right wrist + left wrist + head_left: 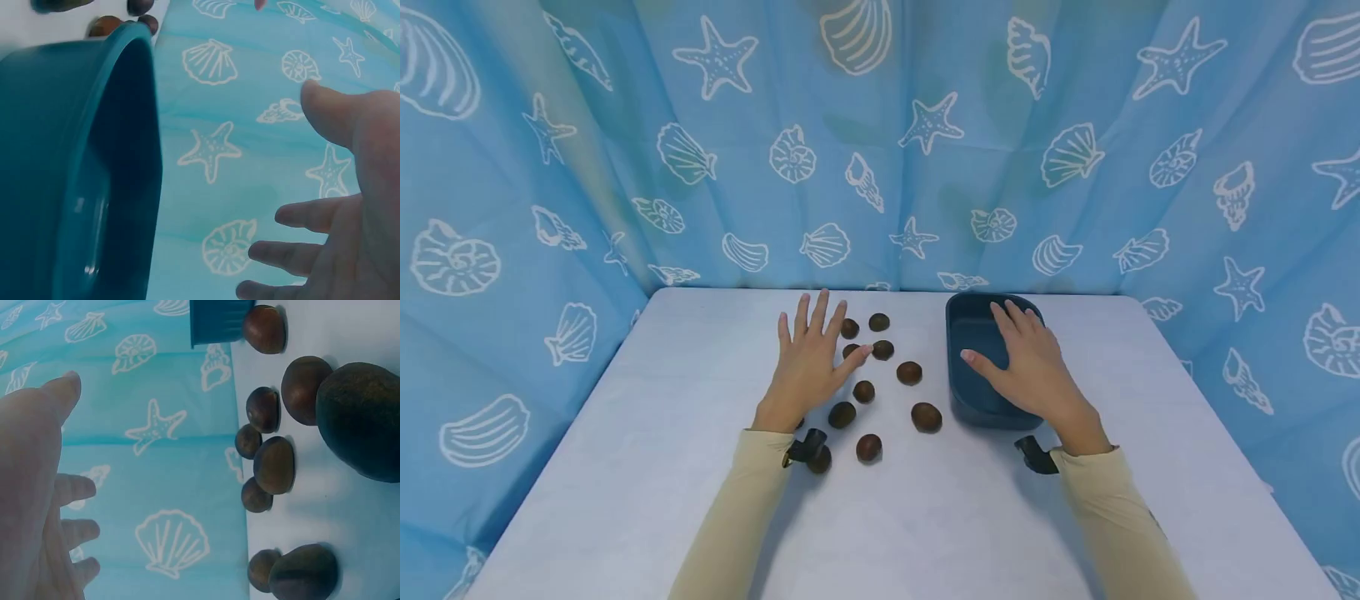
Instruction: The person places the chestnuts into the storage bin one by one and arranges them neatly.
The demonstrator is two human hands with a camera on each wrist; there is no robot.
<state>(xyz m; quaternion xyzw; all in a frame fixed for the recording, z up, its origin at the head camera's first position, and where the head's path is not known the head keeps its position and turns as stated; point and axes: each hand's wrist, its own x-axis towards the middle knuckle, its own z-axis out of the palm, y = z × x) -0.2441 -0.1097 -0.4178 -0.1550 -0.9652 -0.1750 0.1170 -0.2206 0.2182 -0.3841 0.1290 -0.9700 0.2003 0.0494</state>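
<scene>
Several brown chestnuts (pixel 909 372) lie scattered on the white table, mostly below and to the right of my left hand (pixel 808 358). That hand hovers with its fingers spread and grips nothing, and it partly hides a few of them in the head view. From the left wrist, a large dark chestnut (pixel 362 422) looms close to the camera. My right hand (pixel 1033 362) is held over the right side of a dark blue rectangular tub (pixel 961 400), fingers apart and holding nothing. In the right wrist view the tub's rim (pixel 94 119) stands beside the hand (pixel 350 206).
The white tablecloth (pixel 685 400) reaches back to a blue curtain (pixel 850 108) printed with white shells and starfish, which also hangs along both sides. A small black wrist camera (pixel 808 446) is strapped at the left sleeve, another wrist camera (pixel 1036 456) at the right.
</scene>
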